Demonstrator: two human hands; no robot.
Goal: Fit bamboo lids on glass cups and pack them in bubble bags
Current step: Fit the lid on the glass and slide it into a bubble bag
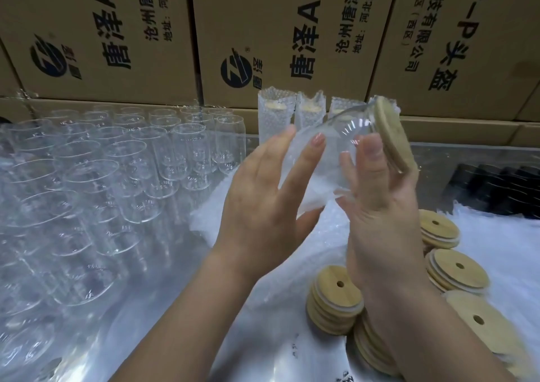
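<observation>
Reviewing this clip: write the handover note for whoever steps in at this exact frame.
Right hand grips the tilted glass cup near its fitted bamboo lid.
Left hand holds a bubble bag at the cup's base; the cup seems only partly in.
Done: at least three bagged cups stand in a row at the back.
Left: finish bagging this cup. Many bare glass cups wait at left, lid stacks at lower right.
</observation>
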